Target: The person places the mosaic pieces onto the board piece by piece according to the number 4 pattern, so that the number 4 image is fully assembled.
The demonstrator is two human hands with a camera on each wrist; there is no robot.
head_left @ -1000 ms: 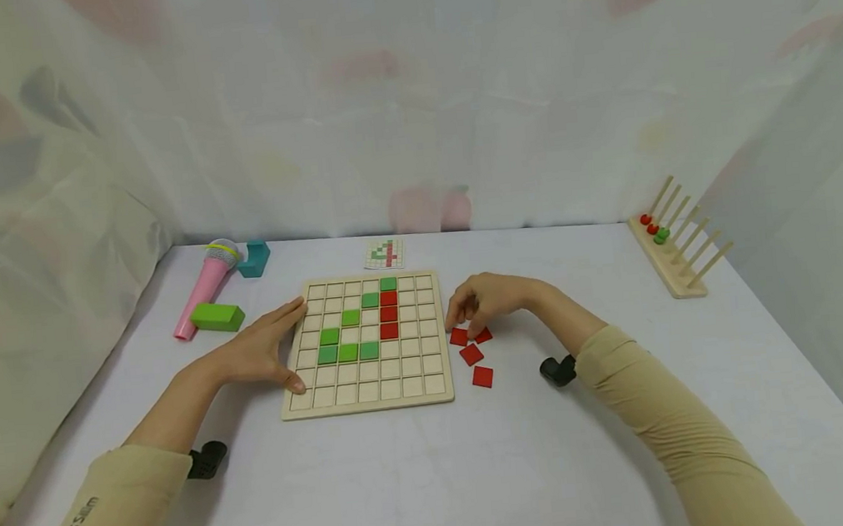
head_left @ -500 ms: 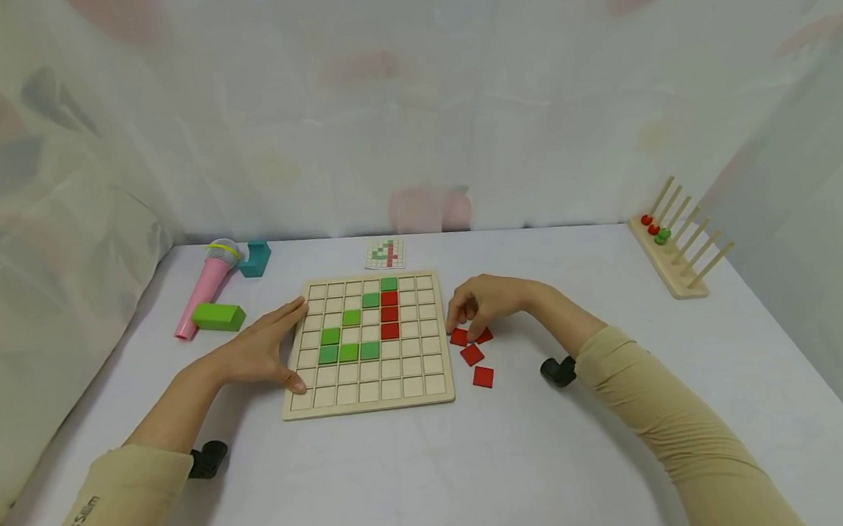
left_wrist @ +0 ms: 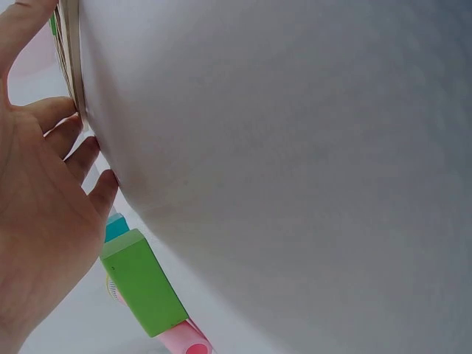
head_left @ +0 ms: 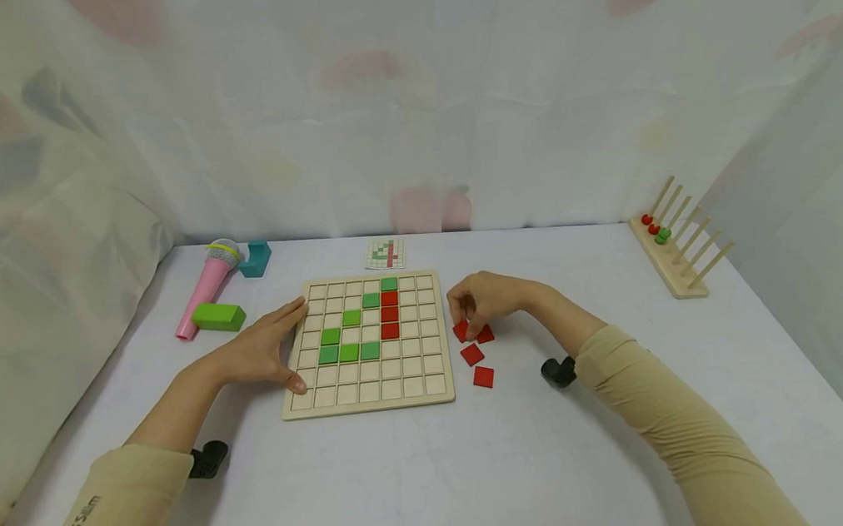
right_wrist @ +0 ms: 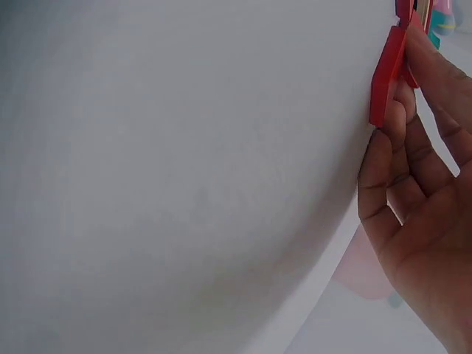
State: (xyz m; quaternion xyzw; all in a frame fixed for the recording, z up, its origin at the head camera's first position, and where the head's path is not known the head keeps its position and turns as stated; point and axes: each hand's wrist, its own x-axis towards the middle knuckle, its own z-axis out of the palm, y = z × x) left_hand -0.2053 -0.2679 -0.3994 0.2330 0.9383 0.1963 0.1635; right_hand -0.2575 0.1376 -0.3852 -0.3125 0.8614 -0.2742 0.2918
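Note:
A wooden grid board (head_left: pixel 368 393) lies on the table with several green tiles (head_left: pixel 350 353) and 3 red tiles (head_left: pixel 390 314) in its squares. My left hand (head_left: pixel 260 352) rests along the board's left edge, fingers and thumb spread. Beside the board's right edge, my right hand (head_left: pixel 495 297) has its thumb and fingers curled down onto a loose red square tile (head_left: pixel 461 330), pinching it. Other loose red tiles (head_left: pixel 483 377) lie close by. In the right wrist view a red tile (right_wrist: pixel 387 77) shows at the fingertips, the thumb partly covering another red piece.
A small pattern card (head_left: pixel 386 254) lies behind the board. At left are a pink toy microphone (head_left: pixel 204 292), a green block (head_left: pixel 218 317) and a teal block (head_left: pixel 255 259). A peg stand (head_left: pixel 668 262) with red and green beads stands at far right.
The leftmost loose red tile has shifted slightly away and to the right, under my right fingers. My right fingers have moved a little right. The left hand and board stay put.

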